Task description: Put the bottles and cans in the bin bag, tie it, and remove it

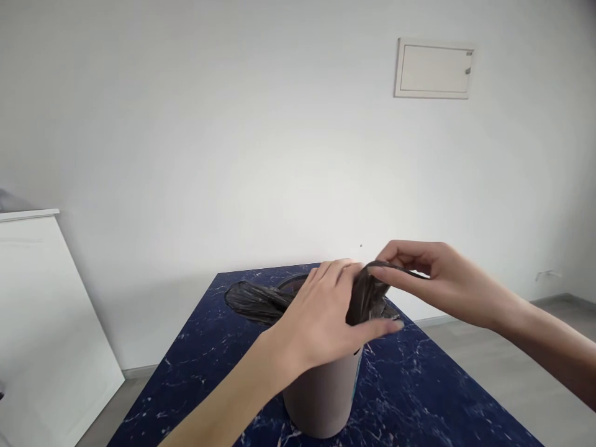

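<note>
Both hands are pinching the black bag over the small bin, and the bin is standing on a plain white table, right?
Not quite. The head view shows the table is dark blue with white marbling, not plain white. The rest holds: the left hand and right hand both pinch the black bag over the small bin, which stands on that table.

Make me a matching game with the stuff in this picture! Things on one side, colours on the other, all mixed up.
Things:
1. bin bag
2. table
3. bin
4. wall hatch

Colours:
A. white, high on the wall
B. beige, standing on the table
C. dark grey, pinched by both hands
D. dark blue with white veins

Pairs: 1-C, 2-D, 3-B, 4-A. The left hand and right hand both hold the bag at the bin's rim.
</note>
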The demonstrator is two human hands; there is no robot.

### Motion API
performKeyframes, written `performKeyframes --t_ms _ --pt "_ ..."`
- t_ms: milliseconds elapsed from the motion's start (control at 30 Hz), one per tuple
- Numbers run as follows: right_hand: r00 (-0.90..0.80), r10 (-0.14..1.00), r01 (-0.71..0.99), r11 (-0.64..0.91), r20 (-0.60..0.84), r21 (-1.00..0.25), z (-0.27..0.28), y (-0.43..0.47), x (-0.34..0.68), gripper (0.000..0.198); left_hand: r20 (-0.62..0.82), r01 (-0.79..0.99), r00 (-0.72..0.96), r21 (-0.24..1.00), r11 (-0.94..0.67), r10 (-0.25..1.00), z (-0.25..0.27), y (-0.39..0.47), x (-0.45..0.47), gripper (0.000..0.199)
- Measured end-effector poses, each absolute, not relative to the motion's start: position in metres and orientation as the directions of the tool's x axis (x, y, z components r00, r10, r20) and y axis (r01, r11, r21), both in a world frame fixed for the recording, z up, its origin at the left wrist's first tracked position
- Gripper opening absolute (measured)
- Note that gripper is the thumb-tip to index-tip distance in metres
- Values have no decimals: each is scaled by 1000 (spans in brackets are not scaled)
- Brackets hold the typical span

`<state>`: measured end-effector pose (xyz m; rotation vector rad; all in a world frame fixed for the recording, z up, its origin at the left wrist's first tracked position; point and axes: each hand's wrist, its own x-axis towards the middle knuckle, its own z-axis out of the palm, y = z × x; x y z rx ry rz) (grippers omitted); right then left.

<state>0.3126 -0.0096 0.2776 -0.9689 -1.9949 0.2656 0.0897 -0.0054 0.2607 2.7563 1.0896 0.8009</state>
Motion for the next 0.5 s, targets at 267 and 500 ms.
performKeyframes --t_ms 267,500 --pt "-294 697 349 715 653 -606 278 1 319 40 513 592 580 267 -760 632 259 14 86 29" --pt "-349 766 280 635 540 -720 241 15 314 76 639 537 535 248 -807 552 270 7 68 22"
